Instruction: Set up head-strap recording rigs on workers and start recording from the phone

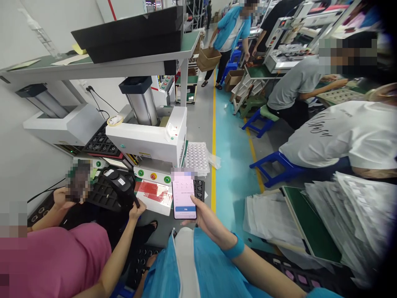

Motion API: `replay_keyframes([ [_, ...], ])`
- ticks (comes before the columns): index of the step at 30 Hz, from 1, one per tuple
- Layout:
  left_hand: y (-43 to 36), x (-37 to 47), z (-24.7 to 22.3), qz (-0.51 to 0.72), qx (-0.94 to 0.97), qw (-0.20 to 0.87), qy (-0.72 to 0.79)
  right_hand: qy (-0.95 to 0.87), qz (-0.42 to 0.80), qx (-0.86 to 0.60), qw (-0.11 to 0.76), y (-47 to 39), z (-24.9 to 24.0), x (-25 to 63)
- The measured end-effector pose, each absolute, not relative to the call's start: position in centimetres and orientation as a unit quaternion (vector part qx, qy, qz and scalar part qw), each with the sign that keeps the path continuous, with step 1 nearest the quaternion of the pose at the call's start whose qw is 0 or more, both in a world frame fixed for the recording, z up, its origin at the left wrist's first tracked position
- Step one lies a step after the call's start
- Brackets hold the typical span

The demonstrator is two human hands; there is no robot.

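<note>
1. the right hand (pixel 203 216), at the lower centre of the frame, is gripping a phone (pixel 184 198), its thumb over the right edge of the lit screen.
2. the phone is upright in the frame, a blue bar near the bottom of its screen; the top part is blurred out.
3. the left hand (pixel 151 260) is at the bottom, left of centre, partly hidden by the blue jacket (pixel 214 265); i cannot tell whether its fingers are open or closed.
4. left of the phone lies a white sheet with red pieces (pixel 155 191); a black tray (pixel 200 189) shows past the phone's right edge.
5. above these stands a white press machine (pixel 145 138), green buttons (pixel 167 179) and a red button (pixel 153 176) along its base.
6. at the left, a co-worker in pink (pixel 62 260) holds a black item with white labels (pixel 119 182) in one hand and a blurred thing (pixel 80 182) in the other.
7. at upper centre, a person in blue (pixel 231 31) holds a brown box (pixel 208 61).
</note>
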State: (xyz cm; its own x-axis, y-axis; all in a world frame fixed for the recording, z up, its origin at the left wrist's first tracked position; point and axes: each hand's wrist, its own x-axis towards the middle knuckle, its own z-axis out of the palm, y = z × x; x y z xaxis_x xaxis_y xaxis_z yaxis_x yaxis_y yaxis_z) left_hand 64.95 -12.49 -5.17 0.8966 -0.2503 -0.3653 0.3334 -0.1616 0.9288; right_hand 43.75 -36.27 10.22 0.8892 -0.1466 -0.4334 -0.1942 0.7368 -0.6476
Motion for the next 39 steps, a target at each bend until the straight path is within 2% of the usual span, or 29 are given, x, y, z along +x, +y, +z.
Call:
replay_keyframes([
  [8, -9.9, 65.8, -1.8, -0.317, 0.518, 0.787, 0.104, 0.198, 0.026, -0.398, 0.895, -36.6, 10.5, 43.4],
  [22, -4.7, 68.5, 3.1, -0.335, 0.357, 0.856, 0.165, 0.229, 0.020, -0.355, 0.906, -36.7, 10.2, 43.8],
  [26, -4.7, 68.5, 3.5, -0.423, 0.285, 0.848, 0.145, 0.202, 0.024, -0.387, 0.900, -36.8, 10.4, 43.5],
  [33, -7.0, 68.2, 4.8, -0.592, 0.177, 0.769, 0.165, 0.189, 0.037, -0.412, 0.891, -36.8, 10.2, 43.4],
  [36, -6.7, 68.5, 5.3, -0.627, 0.131, 0.742, 0.197, 0.189, 0.038, -0.415, 0.889, -36.9, 10.1, 43.5],
  [39, -5.9, 68.6, 5.7, -0.605, 0.009, 0.763, 0.229, 0.191, 0.037, -0.417, 0.888, -37.0, 10.0, 43.6],
])
